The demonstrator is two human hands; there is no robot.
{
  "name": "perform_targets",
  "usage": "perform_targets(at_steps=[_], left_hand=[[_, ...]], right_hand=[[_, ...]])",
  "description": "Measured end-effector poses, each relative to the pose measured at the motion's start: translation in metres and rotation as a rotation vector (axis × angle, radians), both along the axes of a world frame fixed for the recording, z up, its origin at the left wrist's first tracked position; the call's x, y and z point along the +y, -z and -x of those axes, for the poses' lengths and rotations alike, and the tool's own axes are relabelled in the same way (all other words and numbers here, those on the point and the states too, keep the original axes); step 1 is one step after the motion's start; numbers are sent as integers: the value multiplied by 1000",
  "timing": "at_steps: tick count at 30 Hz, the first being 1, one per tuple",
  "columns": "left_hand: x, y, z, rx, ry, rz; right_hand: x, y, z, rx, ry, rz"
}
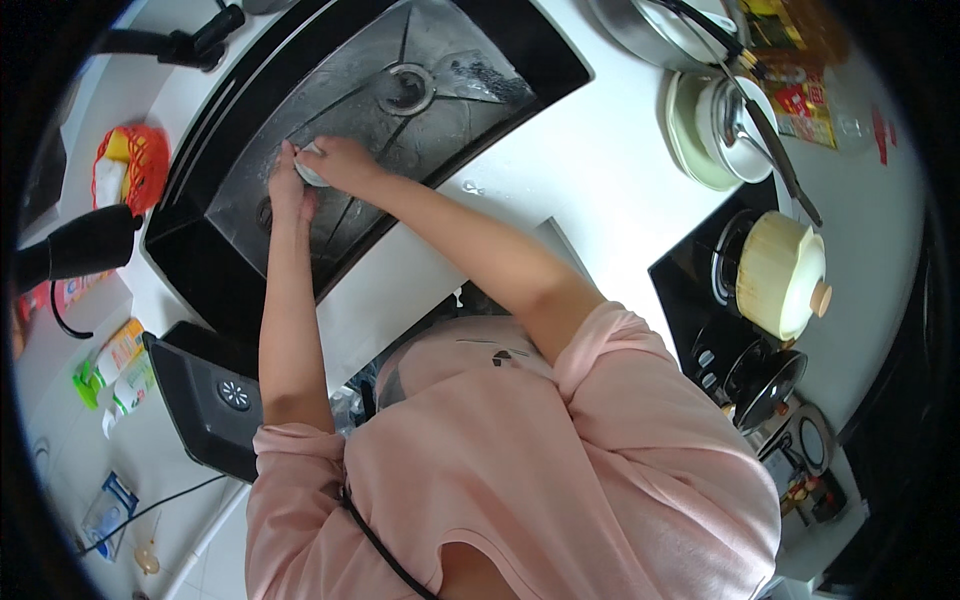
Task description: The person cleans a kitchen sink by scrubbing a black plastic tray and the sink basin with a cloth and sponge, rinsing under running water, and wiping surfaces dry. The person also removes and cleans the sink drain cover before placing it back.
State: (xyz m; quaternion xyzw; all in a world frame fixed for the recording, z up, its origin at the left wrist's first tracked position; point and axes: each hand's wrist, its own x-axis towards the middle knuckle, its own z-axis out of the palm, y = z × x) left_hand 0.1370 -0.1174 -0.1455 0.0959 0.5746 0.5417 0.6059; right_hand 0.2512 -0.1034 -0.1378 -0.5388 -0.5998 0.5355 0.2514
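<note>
Both my hands meet over the left part of a dark sink basin (465, 120). My right hand (341, 165) grips a small, pale, rounded thing (310, 166), with its thumb and fingers on the top. My left hand (289, 184) touches the same thing from the left side, fingers pointing up. What the pale thing is, I cannot tell; the hands partly cover it. The drain (406, 88) lies beyond my right hand, and water wets the basin's floor.
A black faucet (169, 45) stands at the upper left, near a red mesh bag (133, 169) of sponges. A dark strainer tray (206, 397) sits left of my forearm. To the right are stacked bowls (739, 127) and a cream pot (776, 274) on the stove.
</note>
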Motion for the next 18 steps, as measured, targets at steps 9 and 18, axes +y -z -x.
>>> perform_targets(at_steps=[9, 18], left_hand=[[8, -87, -113, 149, 739, -483], [14, -55, -105, 325, 701, -175]], right_hand=[[-77, -116, -196, 37, 416, -459], [-193, -82, -393, -866, 637, -417]])
